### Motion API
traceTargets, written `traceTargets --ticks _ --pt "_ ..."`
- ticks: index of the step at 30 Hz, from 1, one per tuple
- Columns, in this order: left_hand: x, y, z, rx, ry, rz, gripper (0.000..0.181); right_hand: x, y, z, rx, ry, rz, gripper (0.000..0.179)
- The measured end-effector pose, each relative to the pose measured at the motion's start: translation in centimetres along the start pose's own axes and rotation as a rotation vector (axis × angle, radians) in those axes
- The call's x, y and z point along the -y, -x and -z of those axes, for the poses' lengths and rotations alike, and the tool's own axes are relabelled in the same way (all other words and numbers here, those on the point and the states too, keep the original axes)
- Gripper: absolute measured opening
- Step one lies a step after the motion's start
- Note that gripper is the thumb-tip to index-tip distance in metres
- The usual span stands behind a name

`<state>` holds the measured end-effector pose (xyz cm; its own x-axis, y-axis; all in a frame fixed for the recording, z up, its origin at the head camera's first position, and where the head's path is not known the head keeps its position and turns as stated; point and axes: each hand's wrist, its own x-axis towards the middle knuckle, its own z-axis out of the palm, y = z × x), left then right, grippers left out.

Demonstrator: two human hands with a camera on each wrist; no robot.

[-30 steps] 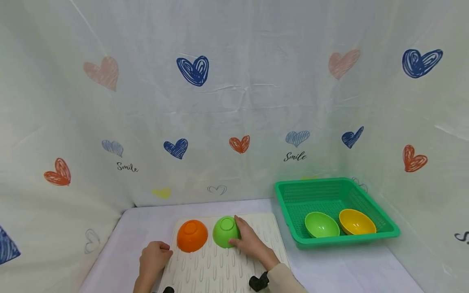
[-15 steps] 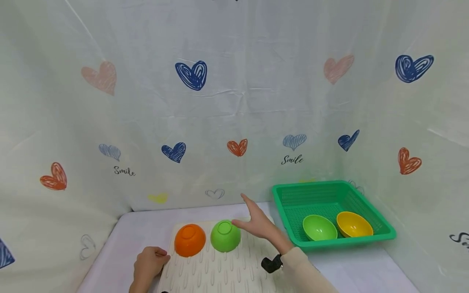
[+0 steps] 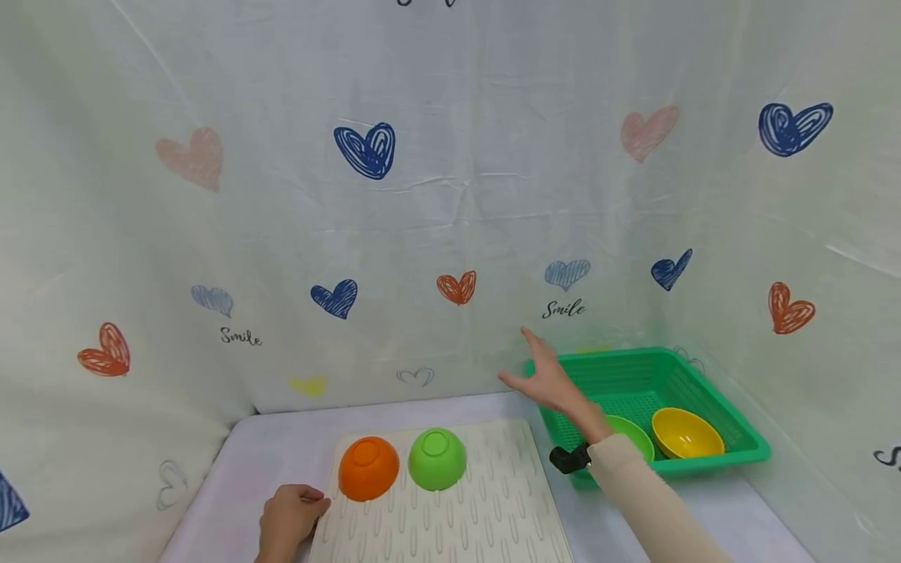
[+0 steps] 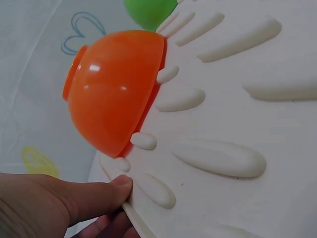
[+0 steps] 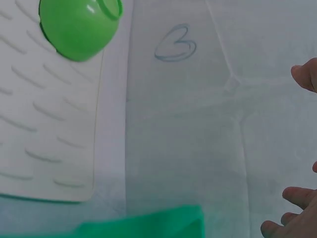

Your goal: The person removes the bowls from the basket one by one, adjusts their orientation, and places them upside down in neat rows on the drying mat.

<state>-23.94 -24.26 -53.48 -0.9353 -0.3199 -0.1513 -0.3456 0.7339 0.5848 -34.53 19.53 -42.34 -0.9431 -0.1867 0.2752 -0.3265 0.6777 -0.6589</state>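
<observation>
My left hand (image 3: 290, 519) pinches the left edge of a white ridged mat (image 3: 450, 520), thumb on top and fingers below in the left wrist view. Upside down on the mat sit an orange bowl (image 3: 369, 469) and, to its right, a light green bowl (image 3: 437, 460). Over the near left corner of a green plastic basket (image 3: 704, 467), my right hand (image 3: 552, 381) hovers with thumb and fingers spread, holding nothing. Inside the basket a second light green bowl (image 3: 632, 435), partly hidden by the right forearm, lies beside a yellow bowl (image 3: 687, 433).
A white cloth covers the table (image 3: 296, 438). Pale curtains (image 3: 394, 227) printed with hearts hang behind and at both sides. A black wrist mount (image 3: 568, 459) sits at the right wrist.
My right hand has let go of the light green bowl on the mat and moved right and up to the basket. The left hand keeps its pinch on the mat.
</observation>
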Motion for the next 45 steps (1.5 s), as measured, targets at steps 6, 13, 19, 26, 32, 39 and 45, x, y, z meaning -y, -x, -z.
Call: traceTargets --ticks 6,13,19,26,32,39,45 --pt "0.2 0.0 -0.2 -0.027 0.003 -0.030 0.017 -3.6 0.1 2.6 -0.022 0.024 -0.089 0.106" --pt "0.1 0.0 -0.4 -0.041 -0.005 -0.040 0.015 -7.7 0.9 5.1 0.017 0.062 -0.164 0.110" --pt "0.1 0.1 0.1 -0.040 -0.002 -0.057 0.015 -10.4 1.6 6.3 0.139 0.070 -0.223 0.114" --pt "0.1 0.1 0.4 -0.025 0.004 -0.053 0.014 -12.0 2.7 7.3 0.283 0.176 -0.290 0.112" --pt "0.3 0.2 0.4 -0.036 0.006 -0.070 0.013 -13.0 3.3 8.2 0.357 0.239 -0.301 0.102" --pt "0.1 0.4 0.4 -0.021 0.033 -0.061 0.014 -13.5 3.5 9.0 0.418 0.221 -0.306 0.078" --pt "0.0 0.5 0.3 -0.021 0.047 -0.043 0.013 -13.9 3.3 8.9 0.462 0.198 -0.321 0.060"
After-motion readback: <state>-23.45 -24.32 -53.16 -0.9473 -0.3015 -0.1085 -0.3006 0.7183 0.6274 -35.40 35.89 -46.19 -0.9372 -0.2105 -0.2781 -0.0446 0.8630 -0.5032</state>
